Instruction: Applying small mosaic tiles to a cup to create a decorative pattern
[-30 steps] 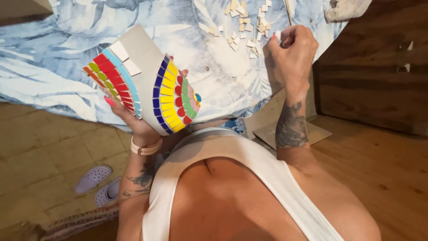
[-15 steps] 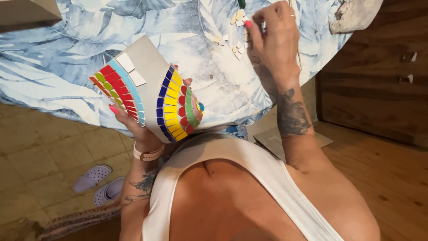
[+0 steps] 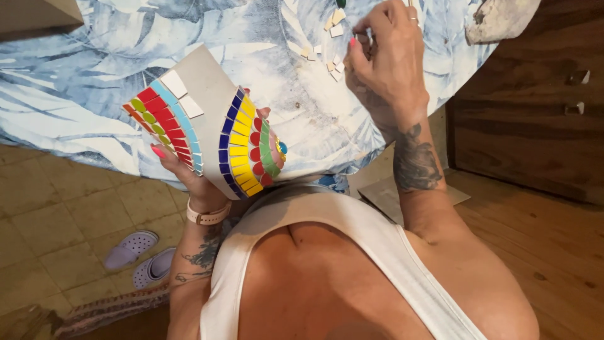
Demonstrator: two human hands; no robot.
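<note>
My left hand (image 3: 196, 187) grips from below a grey curved board covered with a mosaic (image 3: 214, 119): bands of red, green, light blue, dark blue and yellow tiles, plus two white tiles. It is held tilted over the near edge of the table. My right hand (image 3: 385, 60) hovers over the table with its fingers curled together, right beside several small white tile bits (image 3: 333, 26) scattered on the cloth. What the fingertips pinch is hidden.
The table wears a blue leaf-patterned cloth (image 3: 94, 56). A cardboard box (image 3: 31, 16) sits at the far left, a whitish rag-like object (image 3: 503, 19) at the far right. A dark wooden cabinet (image 3: 535, 126) stands right. Lilac clogs (image 3: 135, 252) and a cardboard sheet (image 3: 390, 189) lie on the floor.
My right hand has moved left and farther over the table, to the white tile bits. The mosaic board stays in my left hand, shifted slightly.
</note>
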